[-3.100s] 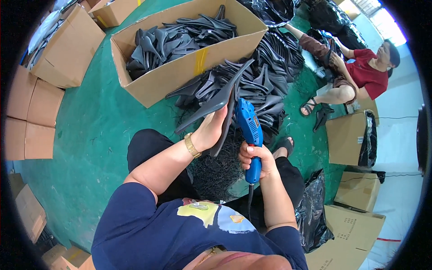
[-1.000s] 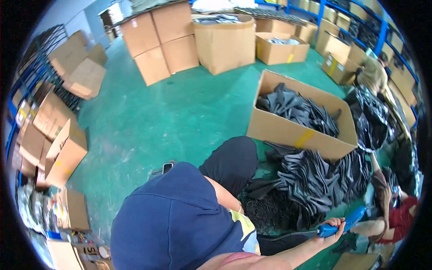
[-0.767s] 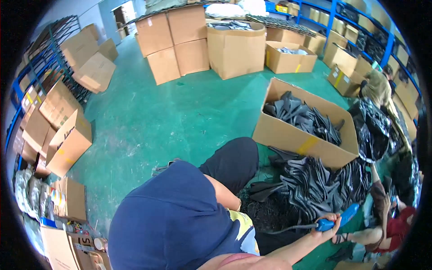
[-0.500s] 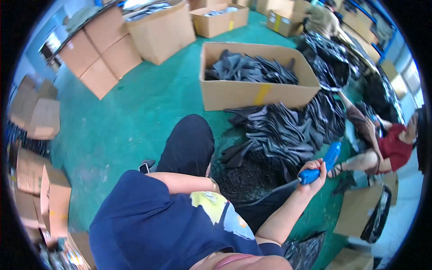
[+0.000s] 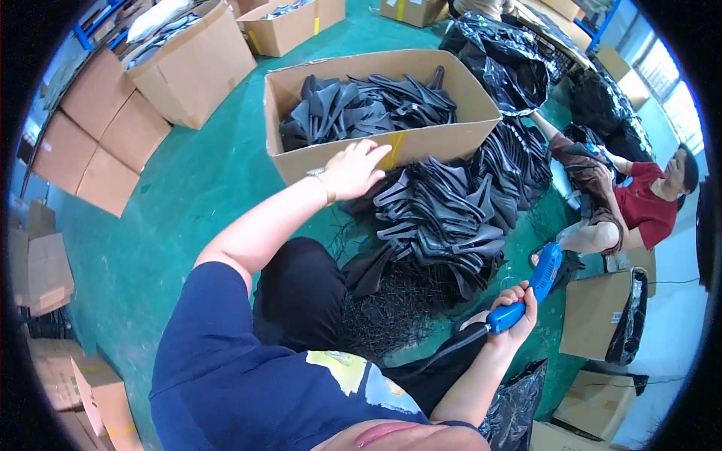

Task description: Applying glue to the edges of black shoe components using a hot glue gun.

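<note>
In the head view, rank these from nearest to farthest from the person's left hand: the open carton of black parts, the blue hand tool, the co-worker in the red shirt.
From the left hand:
1. Open carton of black parts: right at the fingertips, front wall.
2. Blue hand tool: lower right, gripped in the right hand.
3. Co-worker in the red shirt: far right, seated on the floor.

Floor [image 5: 188, 188]: green painted, smooth, with a soft sheen; it runs across the whole scene.
Left side: closed brown cardboard cartons [image 5: 98, 128] stacked at the far left, more cartons [image 5: 45, 270] lower along the left rim.
Far edge: open cartons [image 5: 289, 26] in a row on the floor.
Far right: black plastic sacks [image 5: 504, 60] heaped together.
Right side: a seated co-worker in a red shirt [image 5: 647, 203], small cartons [image 5: 594, 312] near them.
Light: bright daylight from a window [image 5: 673, 98] at the far right.
</note>
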Available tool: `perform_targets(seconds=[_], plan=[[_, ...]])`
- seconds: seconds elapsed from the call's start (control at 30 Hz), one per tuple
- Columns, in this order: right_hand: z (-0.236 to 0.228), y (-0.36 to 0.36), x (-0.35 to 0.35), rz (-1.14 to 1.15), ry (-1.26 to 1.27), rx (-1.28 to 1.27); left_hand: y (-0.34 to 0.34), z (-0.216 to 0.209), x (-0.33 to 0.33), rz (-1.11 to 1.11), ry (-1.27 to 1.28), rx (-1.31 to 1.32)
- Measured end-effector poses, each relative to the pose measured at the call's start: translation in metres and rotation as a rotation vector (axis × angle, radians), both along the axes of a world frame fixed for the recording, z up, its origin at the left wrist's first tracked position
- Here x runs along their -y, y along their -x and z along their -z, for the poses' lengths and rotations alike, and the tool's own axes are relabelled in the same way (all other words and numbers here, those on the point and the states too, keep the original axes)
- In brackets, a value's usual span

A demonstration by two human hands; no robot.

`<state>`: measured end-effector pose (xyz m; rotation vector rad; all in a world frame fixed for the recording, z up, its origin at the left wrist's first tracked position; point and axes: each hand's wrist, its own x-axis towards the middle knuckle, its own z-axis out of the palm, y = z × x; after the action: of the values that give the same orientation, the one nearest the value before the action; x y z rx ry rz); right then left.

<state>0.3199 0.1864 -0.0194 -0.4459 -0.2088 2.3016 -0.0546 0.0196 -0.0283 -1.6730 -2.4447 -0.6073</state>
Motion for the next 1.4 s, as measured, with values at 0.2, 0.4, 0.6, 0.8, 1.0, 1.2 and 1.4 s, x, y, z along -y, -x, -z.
perform_targets(seconds=[0.2,0.4,0.6,0.8,1.0,1.2,1.4], plan=[[0.006,0.022,-0.001,0.050,-0.086,0.249,0.088,0.021,-0.090,-0.343,0.494,0.132],[0.016,0.038,-0.005,0.107,-0.104,0.476,0.190,0.074,-0.127,-0.286,0.638,0.278],[0.026,0.044,-0.011,0.144,-0.049,0.556,0.230,0.096,-0.092,-0.277,0.801,-0.005],[0.030,0.052,-0.011,0.147,-0.061,0.601,0.291,0.097,-0.033,-0.681,0.784,0.105],[0.031,0.053,-0.009,0.126,-0.058,0.619,0.273,0.102,-0.021,-0.590,0.771,0.274],[0.030,0.049,-0.003,0.120,-0.052,0.574,0.257,0.146,0.022,-0.070,0.736,0.526],[0.029,0.044,0.001,0.080,-0.062,0.501,0.258,0.136,0.067,-0.543,0.132,0.543]])
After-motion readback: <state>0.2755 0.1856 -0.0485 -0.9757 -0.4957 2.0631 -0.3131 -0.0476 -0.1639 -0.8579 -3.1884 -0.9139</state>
